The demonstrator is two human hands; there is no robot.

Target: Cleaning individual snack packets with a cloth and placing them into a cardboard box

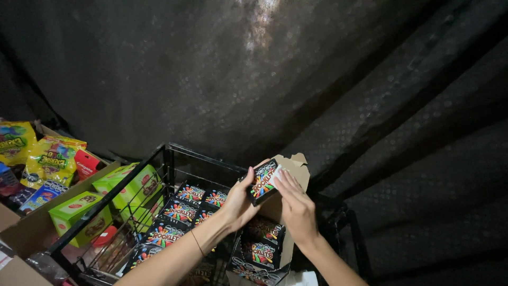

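A small black candy packet (pixel 263 181) with bright multicoloured print is being held up above a black wire rack (pixel 159 159), in front of the open flap of a brown cardboard carton (pixel 296 165). It is being gripped by the left hand (pixel 239 204), whose fingers are closed on its near left edge, while the right hand (pixel 297 207) is being laid against its right side with fingers stretched out flat. Matching packets are lying in rows (pixel 182 211) inside the rack, just left of the hands. Green boxes (pixel 79 214) are being kept further left
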